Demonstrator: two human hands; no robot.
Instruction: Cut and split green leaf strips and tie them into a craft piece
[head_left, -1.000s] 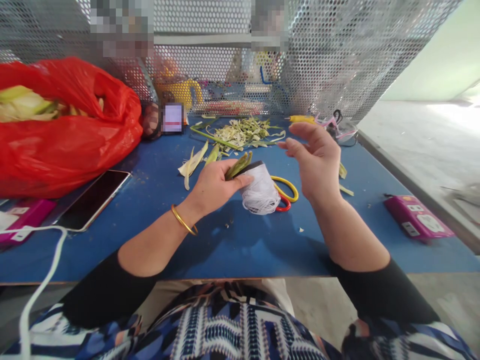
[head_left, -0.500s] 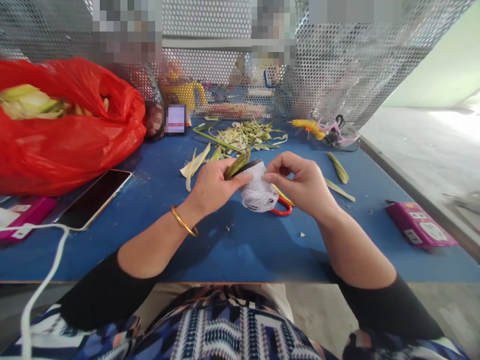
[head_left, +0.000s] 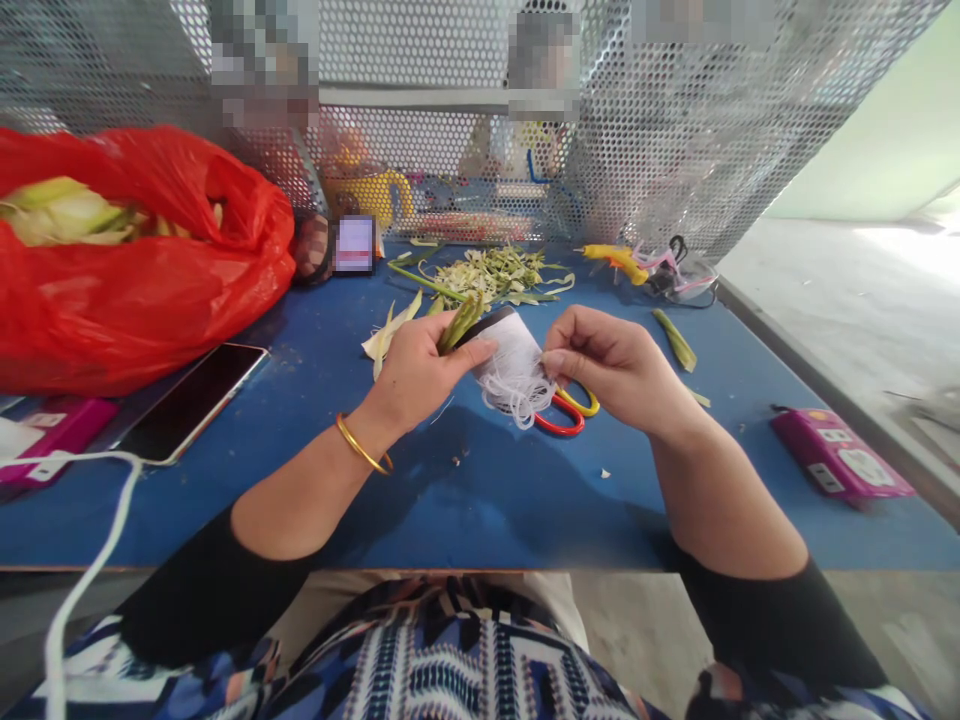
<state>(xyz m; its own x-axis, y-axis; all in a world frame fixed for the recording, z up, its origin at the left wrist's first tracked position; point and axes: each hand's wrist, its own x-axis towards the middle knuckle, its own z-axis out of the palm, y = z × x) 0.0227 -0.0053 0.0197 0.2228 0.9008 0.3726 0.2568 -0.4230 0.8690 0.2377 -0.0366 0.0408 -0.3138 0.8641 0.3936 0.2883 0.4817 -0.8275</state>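
My left hand (head_left: 420, 370), with a gold bangle at its wrist, is closed around a spool of white thread (head_left: 516, 362) and a green husk piece (head_left: 463, 322). Loose loops of thread hang from the spool's lower end. Just right of the spool, my right hand (head_left: 592, 355) pinches at the thread; the strand between its fingertips is too fine to make out clearly. Scissors (head_left: 564, 418) with red and yellow handles lie on the blue table (head_left: 480, 520), partly under the spool.
A red plastic bag (head_left: 150, 300) of husks fills the left, beside a phone (head_left: 193, 402) and white cable (head_left: 90, 570). Shredded husks (head_left: 495, 275) lie behind my hands. Back right are a yellow glue gun (head_left: 615, 262) and a husk strip (head_left: 675, 340); a purple box (head_left: 840, 455) is at right.
My right hand has moved slightly right, away from the spool. The thread loops hang looser, and more of the scissors' handles shows. The spool and husk in my left hand have tilted a little.
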